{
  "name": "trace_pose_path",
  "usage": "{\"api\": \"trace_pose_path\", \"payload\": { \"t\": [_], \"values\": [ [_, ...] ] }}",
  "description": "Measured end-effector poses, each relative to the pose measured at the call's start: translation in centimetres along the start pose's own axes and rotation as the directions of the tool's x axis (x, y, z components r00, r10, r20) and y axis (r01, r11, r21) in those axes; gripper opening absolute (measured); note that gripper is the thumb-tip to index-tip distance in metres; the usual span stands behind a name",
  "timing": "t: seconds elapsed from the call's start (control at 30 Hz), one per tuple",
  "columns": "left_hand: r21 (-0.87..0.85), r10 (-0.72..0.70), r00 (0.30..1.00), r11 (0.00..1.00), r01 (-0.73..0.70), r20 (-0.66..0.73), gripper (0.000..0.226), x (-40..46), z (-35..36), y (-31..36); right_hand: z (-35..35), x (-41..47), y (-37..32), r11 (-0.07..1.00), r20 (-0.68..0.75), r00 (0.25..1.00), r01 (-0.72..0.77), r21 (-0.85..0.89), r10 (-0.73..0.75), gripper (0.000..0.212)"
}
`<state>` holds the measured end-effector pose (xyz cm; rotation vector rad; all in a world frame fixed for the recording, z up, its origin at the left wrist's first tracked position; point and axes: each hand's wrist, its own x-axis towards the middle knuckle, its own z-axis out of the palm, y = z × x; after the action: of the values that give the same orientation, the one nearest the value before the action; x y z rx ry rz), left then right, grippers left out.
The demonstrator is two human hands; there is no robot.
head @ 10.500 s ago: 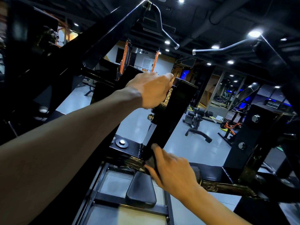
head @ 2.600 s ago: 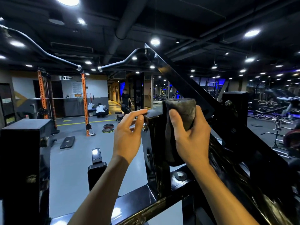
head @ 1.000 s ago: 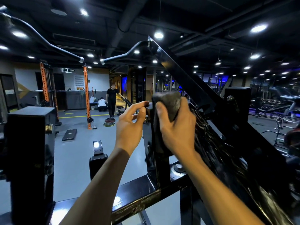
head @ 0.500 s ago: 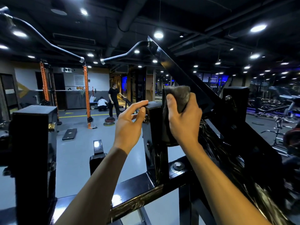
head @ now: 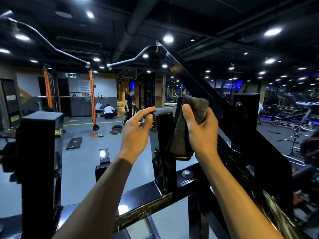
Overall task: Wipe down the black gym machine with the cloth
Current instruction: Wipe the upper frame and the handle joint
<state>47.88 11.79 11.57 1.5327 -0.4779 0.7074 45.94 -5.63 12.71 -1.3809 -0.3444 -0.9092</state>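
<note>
A glossy black gym machine fills the view; its short square post rises from a horizontal crossbeam at centre. My left hand pinches the top left edge of that post with thumb and fingers. My right hand grips a folded dark grey cloth, pressing it against the post's right face. A slanted black arm runs up behind the cloth.
A second black post stands at the left, a third at the right. Curved handle bars hang overhead. On the grey floor beyond are an orange rack, weight plates and two people.
My right hand has shifted the cloth back to the right side of the post, slightly lower than half a second ago. My left hand keeps its grip on the post top.
</note>
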Motion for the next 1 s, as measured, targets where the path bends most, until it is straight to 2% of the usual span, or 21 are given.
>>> {"api": "trace_pose_path", "payload": {
  "t": [0.07, 0.13, 0.2, 0.3, 0.47, 0.57, 0.63, 0.7, 0.8, 0.9, 1.0],
  "values": [
    [0.003, 0.011, 1.000, 1.000, -0.011, -0.003, 0.027, -0.1, 0.0, 0.1, 0.7, -0.8, -0.4, 0.998, 0.097, 0.993, 0.063, 0.013, -0.064, 0.034],
    [0.000, 0.027, 1.000, 1.000, -0.027, -0.010, 0.026, 0.0, 0.0, 0.0, 1.5, -1.2, -0.5, 0.981, 0.166, 0.974, 0.173, -0.090, -0.156, 0.034],
    [0.006, 0.030, 1.000, 1.000, -0.030, -0.003, 0.026, 0.0, 0.0, 0.1, 1.7, -0.7, 0.0, 0.957, 0.131, 0.972, 0.219, -0.192, -0.197, 0.034],
    [0.005, 0.023, 1.000, 1.000, -0.023, -0.017, 0.027, -0.1, 0.1, 0.1, 1.3, 0.0, 0.7, 0.957, 0.012, 0.983, 0.182, -0.224, -0.184, 0.032],
    [0.030, 0.058, 0.998, 0.998, -0.057, -0.036, 0.026, 0.0, 0.3, -0.4, 0.9, -1.4, 0.8, 0.892, 0.185, 0.922, 0.380, -0.247, -0.341, 0.032],
    [0.024, 0.058, 0.998, 0.998, -0.057, -0.026, 0.026, 0.1, 0.2, -0.5, 0.7, 0.2, 0.4, 0.918, 0.141, 0.947, 0.316, -0.239, -0.289, 0.029],
    [0.020, 0.056, 0.998, 0.998, -0.056, -0.021, 0.027, 0.1, 0.2, -0.5, 0.1, 1.3, -0.6, 0.934, 0.164, 0.949, 0.300, -0.195, -0.270, 0.027],
    [-0.005, 0.064, 0.998, 0.998, -0.064, -0.020, 0.028, 0.1, 0.1, -0.4, -0.9, 2.2, -2.1, 0.921, 0.335, 0.888, 0.371, -0.118, -0.315, 0.026],
    [0.034, 0.093, 0.995, 0.995, -0.092, -0.027, 0.034, 0.3, 0.1, -0.5, -1.2, 3.9, -4.4, 0.882, 0.697, 0.665, 0.460, -0.100, -0.268, 0.031],
    [0.066, 0.095, 0.995, 0.993, -0.094, -0.014, 0.037, 0.5, -0.1, -0.9, -0.3, 5.7, -5.1, 0.754, 0.829, 0.524, 0.621, -0.215, -0.195, 0.043],
    [0.046, 0.080, 0.997, 0.996, -0.081, 0.016, 0.040, 0.6, -0.3, -1.1, 0.0, 6.9, -5.5, 0.693, 0.899, 0.410, 0.693, -0.198, -0.153, 0.045]
  ]
}}
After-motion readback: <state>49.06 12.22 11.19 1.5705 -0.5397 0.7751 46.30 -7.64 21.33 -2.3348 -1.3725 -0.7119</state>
